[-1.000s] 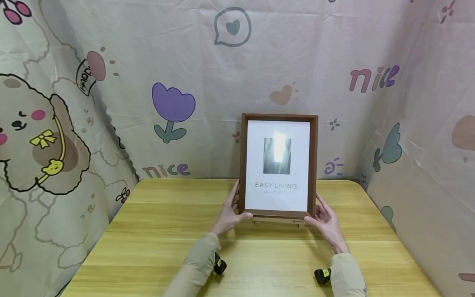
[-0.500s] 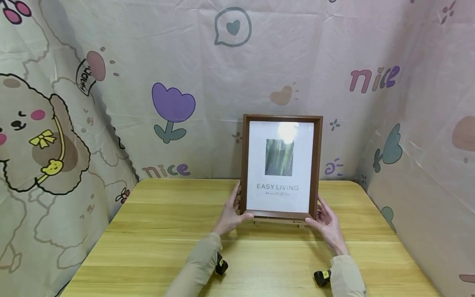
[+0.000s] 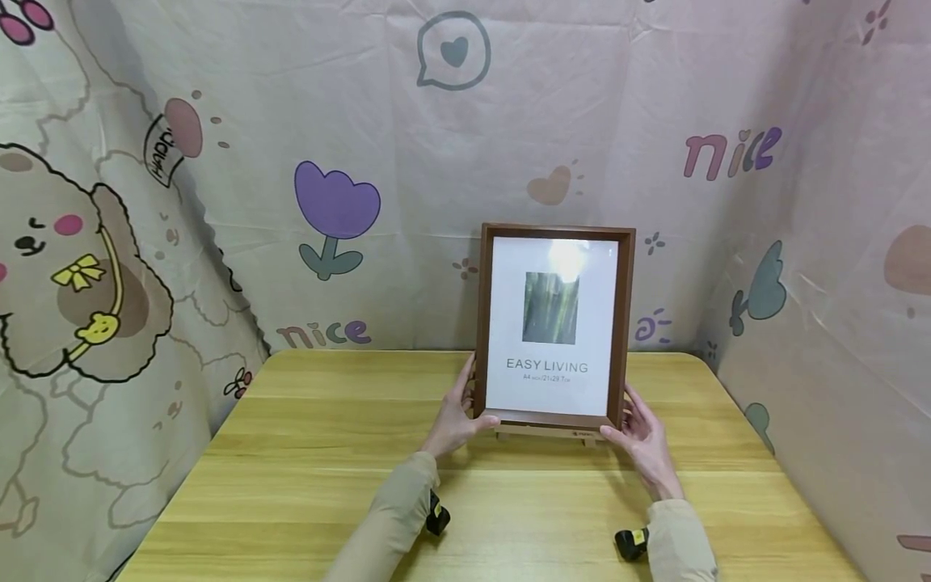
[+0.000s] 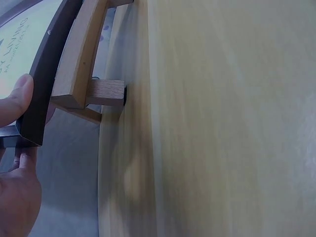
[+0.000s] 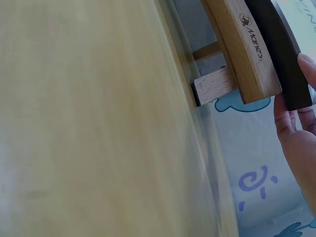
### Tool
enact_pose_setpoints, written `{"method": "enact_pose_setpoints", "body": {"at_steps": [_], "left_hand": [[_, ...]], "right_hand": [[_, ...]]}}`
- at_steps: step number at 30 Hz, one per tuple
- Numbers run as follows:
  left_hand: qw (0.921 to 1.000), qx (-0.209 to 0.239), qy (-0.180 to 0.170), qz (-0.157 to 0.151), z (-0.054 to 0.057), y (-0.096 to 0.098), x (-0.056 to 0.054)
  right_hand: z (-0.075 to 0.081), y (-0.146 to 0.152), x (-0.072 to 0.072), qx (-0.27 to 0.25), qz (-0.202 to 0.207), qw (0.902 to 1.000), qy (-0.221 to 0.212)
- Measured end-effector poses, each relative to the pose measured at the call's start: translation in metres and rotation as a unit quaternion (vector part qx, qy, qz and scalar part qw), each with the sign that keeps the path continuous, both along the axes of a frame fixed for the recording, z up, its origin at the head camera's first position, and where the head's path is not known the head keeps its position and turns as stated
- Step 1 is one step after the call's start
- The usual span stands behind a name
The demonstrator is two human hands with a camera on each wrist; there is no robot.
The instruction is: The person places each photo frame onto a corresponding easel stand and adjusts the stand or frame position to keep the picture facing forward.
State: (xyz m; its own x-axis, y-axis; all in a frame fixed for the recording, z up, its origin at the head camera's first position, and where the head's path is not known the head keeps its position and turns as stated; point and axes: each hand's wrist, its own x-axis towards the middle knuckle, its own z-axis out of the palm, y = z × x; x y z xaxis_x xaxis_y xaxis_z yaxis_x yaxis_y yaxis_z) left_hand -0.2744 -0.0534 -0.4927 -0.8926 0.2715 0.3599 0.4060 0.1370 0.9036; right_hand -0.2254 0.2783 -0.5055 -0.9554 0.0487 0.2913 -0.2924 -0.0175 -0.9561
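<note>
A brown picture frame [image 3: 553, 307] stands upright with its white "EASY LIVING" sheet facing me, right of the middle of the table. Under its lower edge shows a small wooden easel [image 3: 541, 432], whose ledge [image 5: 247, 54] and feet appear in both wrist views. My left hand [image 3: 454, 420] grips the frame's lower left corner, thumb on the front and fingers around the side. At the lower right corner my right hand [image 3: 643, 444] holds it the same way. Most of the easel is hidden behind the frame.
The wooden table [image 3: 327, 453] reaches back to a printed cloth [image 3: 422, 162] hung behind it and along both sides. Small black wrist cameras [image 3: 631, 544] sit below both hands, close to the sleeves.
The frame has shifted slightly to the right, and the glare on its glass has moved up off most of the picture. My left hand has moved a little right with it; the right hand barely moved.
</note>
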Motion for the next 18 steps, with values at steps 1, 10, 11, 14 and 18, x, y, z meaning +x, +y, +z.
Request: {"method": "enact_pose_setpoints", "body": {"at_steps": [1,10,11,14,18], "left_hand": [[1.0,0.004,0.001,0.0,-0.0006,0.0004,-0.0003],[0.9997,-0.02,0.004,0.011,-0.0038,0.0014,-0.0023],[0.9996,-0.024,0.004,0.013,-0.0038,0.0011,-0.0026],[0.9994,-0.03,0.004,0.017,-0.0038,0.0008,-0.0033],[0.9995,-0.025,-0.012,0.016,-0.0037,0.0012,-0.0041]], "right_hand": [[-0.0002,0.0003,-0.0006,0.002,-0.001,1.0,-0.003],[-0.0002,-0.0024,-0.0024,0.005,-0.01,0.9997,-0.024],[0.0001,-0.0029,-0.0028,0.005,-0.011,0.9996,-0.025],[0.0011,-0.004,-0.0036,0.012,-0.013,0.9994,-0.031],[0.0009,-0.0036,-0.0036,0.021,-0.016,0.9987,-0.043]]}}
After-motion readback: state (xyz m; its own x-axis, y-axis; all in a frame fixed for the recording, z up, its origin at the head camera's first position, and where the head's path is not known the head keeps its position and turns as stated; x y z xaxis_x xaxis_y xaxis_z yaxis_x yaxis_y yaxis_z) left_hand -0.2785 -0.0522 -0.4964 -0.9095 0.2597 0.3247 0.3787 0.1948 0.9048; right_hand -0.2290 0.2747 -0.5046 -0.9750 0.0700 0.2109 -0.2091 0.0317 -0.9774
